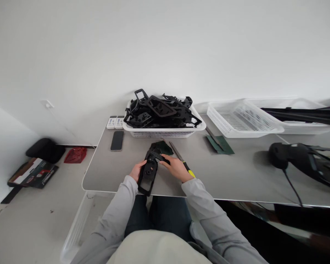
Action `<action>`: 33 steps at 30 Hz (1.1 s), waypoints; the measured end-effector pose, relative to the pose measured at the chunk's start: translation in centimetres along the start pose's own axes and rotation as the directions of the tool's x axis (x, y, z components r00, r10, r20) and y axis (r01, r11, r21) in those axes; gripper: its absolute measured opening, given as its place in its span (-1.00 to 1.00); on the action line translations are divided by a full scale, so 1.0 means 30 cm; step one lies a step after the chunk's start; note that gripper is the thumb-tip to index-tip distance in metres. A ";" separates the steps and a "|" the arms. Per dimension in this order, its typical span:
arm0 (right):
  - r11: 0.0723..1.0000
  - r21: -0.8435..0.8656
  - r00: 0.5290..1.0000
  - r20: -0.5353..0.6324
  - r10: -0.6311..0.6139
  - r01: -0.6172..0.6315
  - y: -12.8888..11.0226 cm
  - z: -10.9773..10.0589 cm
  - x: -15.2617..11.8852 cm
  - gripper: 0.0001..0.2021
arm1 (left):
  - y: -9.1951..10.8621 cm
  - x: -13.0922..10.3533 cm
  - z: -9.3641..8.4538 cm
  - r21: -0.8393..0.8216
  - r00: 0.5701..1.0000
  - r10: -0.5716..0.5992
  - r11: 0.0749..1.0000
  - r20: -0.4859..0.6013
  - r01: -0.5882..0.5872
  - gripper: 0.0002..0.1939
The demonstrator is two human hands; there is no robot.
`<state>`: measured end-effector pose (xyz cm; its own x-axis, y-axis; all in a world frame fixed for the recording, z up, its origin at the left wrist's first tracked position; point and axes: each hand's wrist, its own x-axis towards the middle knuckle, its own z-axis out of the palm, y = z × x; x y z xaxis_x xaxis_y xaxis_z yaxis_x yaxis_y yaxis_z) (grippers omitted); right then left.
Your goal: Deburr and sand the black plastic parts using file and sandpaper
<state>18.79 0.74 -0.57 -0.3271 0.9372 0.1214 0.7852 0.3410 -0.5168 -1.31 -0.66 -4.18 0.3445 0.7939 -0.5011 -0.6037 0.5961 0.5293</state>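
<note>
My left hand grips the left edge of a black plastic frame part, which stands tilted near the table's front edge. My right hand is closed, with thumb and fingers pinching a small dark strip-like piece against the upper part of the frame. What that piece is, I cannot make out. Just beyond the frame lies a dark green sheet, perhaps sandpaper. A file with a yellow and black handle lies beside my right hand, its handle partly hidden behind the hand.
A white basket heaped with black plastic parts stands at the wall. White baskets are further right, one with long black pieces. A phone, two small white boxes, a green sheet and a black corded device are on the table.
</note>
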 end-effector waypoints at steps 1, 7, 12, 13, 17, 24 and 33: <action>1.000 -0.013 1.000 0.005 0.001 -0.001 -0.001 0.001 0.001 -0.61 | 0.001 -0.001 0.001 0.004 1.000 -0.016 1.000 -0.007 0.016 -0.82; 0.999 -0.023 0.999 -0.018 -0.042 0.042 0.018 0.025 0.003 -0.63 | 0.003 0.002 -0.005 0.007 0.999 -0.039 0.999 -0.019 0.039 -0.78; 0.985 0.083 0.986 -0.084 -0.144 0.151 0.042 0.059 0.003 -0.65 | -0.002 0.011 -0.019 0.028 0.999 -0.029 0.999 -0.020 0.029 -0.79; 0.983 0.104 0.986 -0.089 -0.143 0.152 0.044 0.063 0.003 -0.65 | -0.002 0.012 -0.021 0.029 1.000 -0.022 0.999 -0.018 0.022 -0.80; 0.976 0.167 0.987 -0.095 -0.126 0.141 0.045 0.068 0.002 -0.63 | -0.002 0.012 -0.021 0.031 1.000 -0.011 0.999 -0.005 0.012 -0.81; 0.978 0.163 0.990 -0.072 -0.117 0.128 0.031 0.055 -0.003 -0.61 | 0.006 0.015 -0.024 0.051 0.995 -0.091 0.994 -0.037 0.092 -0.67; 0.992 0.127 0.987 -0.155 0.046 -0.026 0.020 0.027 0.000 -0.60 | 0.001 -0.001 -0.004 0.013 0.998 -0.007 1.000 -0.061 0.008 -0.80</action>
<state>18.83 0.87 -1.57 -0.2056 0.9519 0.2270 0.7204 0.3042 -0.6233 -1.41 -0.67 -4.24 0.3042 0.7805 -0.5461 -0.5911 0.6042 0.5343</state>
